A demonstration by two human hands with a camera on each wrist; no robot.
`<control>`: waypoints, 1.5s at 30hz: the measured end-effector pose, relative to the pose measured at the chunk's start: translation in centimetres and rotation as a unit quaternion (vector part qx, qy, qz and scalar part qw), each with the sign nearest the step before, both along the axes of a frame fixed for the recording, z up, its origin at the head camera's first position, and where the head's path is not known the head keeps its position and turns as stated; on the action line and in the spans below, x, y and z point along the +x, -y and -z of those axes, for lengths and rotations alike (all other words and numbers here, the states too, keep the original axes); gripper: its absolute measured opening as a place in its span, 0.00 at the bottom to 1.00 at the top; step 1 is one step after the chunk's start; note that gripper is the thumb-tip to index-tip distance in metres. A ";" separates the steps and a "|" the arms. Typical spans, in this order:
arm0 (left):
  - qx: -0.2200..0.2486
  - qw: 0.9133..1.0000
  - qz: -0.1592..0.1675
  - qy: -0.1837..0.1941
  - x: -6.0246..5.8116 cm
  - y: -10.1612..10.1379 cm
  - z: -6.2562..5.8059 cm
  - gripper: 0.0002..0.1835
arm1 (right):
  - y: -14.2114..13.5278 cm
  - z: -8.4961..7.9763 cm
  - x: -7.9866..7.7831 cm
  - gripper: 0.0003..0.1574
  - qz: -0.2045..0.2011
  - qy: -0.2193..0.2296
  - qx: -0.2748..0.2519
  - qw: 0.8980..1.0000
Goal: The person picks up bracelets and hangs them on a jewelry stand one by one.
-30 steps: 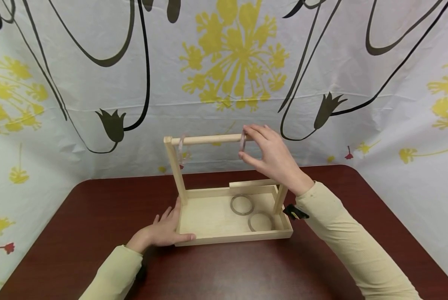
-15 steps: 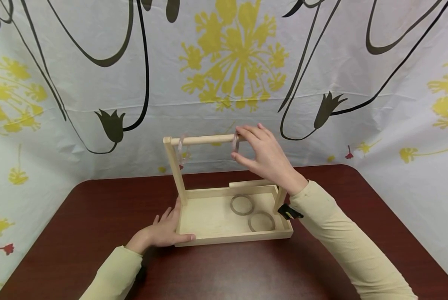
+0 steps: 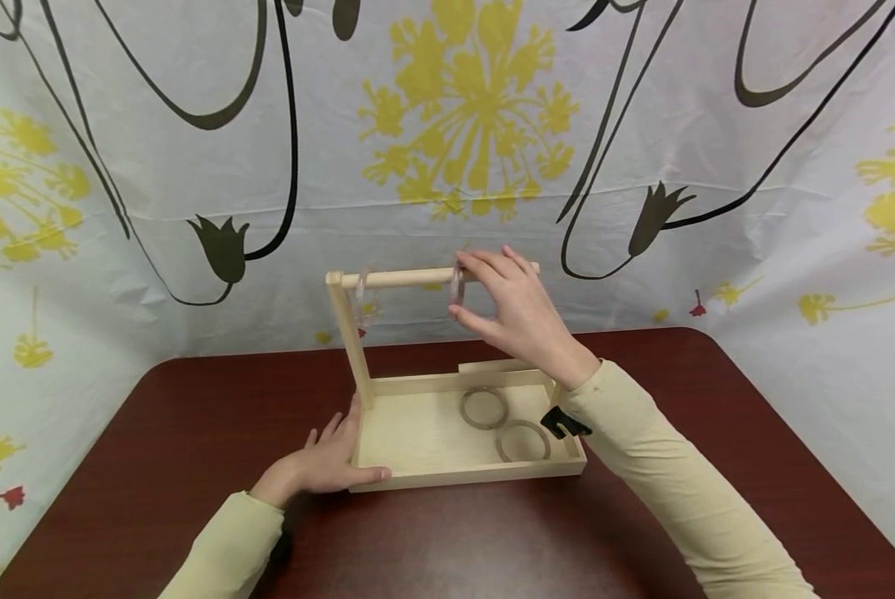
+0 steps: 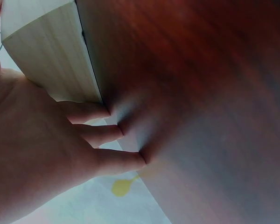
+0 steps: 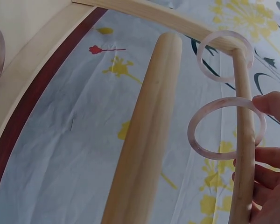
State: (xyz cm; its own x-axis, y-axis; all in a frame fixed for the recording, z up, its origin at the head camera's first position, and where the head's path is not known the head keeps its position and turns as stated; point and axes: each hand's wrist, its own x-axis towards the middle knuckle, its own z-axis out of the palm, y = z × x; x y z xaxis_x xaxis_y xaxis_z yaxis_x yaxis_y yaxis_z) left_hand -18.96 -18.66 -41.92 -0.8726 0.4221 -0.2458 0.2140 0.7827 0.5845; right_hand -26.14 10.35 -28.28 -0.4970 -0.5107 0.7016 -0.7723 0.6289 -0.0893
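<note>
My right hand [image 3: 526,312] pinches a pale, translucent bangle [image 3: 457,285] by its edge, thumb below and fingers above. In the right wrist view that bangle [image 5: 198,126] encircles the wooden bar of the stand. Another bangle [image 3: 361,299] hangs on the bar [image 3: 410,279] near its left post. Two bangles [image 3: 483,408] lie in the stand's tray [image 3: 410,480], toward its right side. My left hand [image 3: 323,457] rests against the tray's left end, thumb on the front rim. Its other fingers are straight and touch the table in the left wrist view.
The stand sits on a dark red-brown table [image 3: 447,541]. A shorter wooden rod [image 3: 496,366] runs along the tray's back right. Behind the table hangs a white cloth [image 3: 432,225] with yellow and dark flower prints.
My right hand has slid the bangle leftward along the bar, uncovering the bar's right end. My left hand and the bangles in the tray have stayed put.
</note>
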 end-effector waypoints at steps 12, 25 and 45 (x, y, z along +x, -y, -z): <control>-0.002 1.000 -0.004 0.000 0.0 -0.1 -0.1 0.65 | 1.3 -0.3 0.1 0.35 -0.012 0.008 -0.002 1.000; -0.002 1.000 -0.006 0.004 0.2 -0.1 -0.1 0.64 | 2.8 -0.2 0.2 0.34 -0.026 0.000 0.003 1.000; -0.005 1.000 -0.003 0.004 0.0 0.0 0.1 0.65 | 3.2 0.2 0.2 0.34 -0.050 -0.008 -0.020 0.999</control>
